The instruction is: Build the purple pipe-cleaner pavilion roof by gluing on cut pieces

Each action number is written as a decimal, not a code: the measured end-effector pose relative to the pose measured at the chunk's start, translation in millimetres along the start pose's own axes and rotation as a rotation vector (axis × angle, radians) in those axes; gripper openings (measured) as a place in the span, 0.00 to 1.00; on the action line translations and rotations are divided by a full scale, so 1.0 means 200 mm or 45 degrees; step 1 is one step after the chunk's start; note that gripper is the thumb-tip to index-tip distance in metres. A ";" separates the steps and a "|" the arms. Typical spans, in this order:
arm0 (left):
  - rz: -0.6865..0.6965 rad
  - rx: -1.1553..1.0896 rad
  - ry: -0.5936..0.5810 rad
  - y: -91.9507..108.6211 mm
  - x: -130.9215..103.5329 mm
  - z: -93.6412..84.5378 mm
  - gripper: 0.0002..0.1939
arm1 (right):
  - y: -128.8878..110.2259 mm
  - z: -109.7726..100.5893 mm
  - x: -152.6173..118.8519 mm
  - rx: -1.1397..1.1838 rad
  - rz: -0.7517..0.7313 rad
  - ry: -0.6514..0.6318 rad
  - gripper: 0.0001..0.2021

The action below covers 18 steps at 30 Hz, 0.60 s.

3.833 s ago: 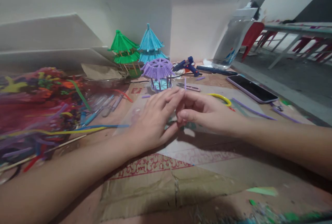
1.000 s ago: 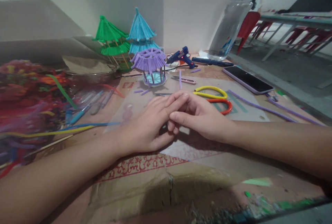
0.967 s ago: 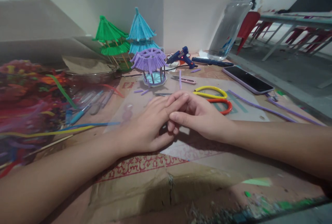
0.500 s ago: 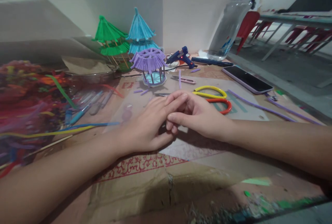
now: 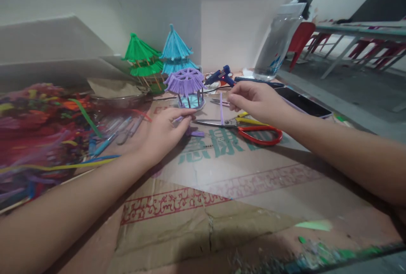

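A small purple-roofed pavilion model stands on a light blue base near the back of the cardboard-covered table. Just in front of it is my left hand, fingers extended and apart, over short purple pieces. My right hand hovers over the small snips, its fingers curled together; anything between the fingertips is too small to make out. Between my hands a purple strip lies across the blades of the scissors with red and yellow handles.
Green and blue tiered models stand behind. A glue gun, a bottle and a phone lie or stand towards the back right. Colourful craft pieces and pens fill the left.
My hands have come apart from each other. The left moved left and slightly up, the right moved up and right, uncovering the scissors. The view has shifted slightly.
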State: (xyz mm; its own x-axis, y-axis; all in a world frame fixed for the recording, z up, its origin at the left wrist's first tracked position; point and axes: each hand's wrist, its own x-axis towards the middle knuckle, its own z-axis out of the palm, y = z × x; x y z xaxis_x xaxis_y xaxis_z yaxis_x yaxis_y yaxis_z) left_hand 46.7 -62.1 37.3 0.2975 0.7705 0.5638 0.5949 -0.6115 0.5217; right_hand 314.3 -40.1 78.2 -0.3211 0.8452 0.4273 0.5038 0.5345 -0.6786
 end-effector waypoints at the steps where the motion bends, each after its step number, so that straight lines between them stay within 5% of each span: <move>1: -0.013 0.005 0.000 -0.01 0.00 0.01 0.12 | 0.02 -0.01 0.01 -0.140 -0.006 -0.008 0.07; 6: 0.065 0.089 -0.067 -0.04 0.01 0.01 0.13 | 0.07 -0.01 0.01 -0.598 -0.200 -0.217 0.15; 12: 0.402 0.255 -0.347 -0.05 0.01 0.02 0.13 | 0.15 0.09 -0.03 -0.781 -0.346 -0.445 0.19; 18: 0.475 0.538 -0.386 -0.03 -0.01 0.03 0.14 | 0.14 0.10 -0.03 -0.744 -0.206 -0.378 0.16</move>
State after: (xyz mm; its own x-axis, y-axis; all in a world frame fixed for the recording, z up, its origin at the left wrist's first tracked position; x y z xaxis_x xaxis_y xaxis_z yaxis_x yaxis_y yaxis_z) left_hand 47.9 -58.8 29.6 0.7026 0.5740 0.4206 0.6353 -0.7723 -0.0071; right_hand 313.7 -29.7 44.7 -0.5937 0.7622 0.2578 0.7550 0.6385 -0.1491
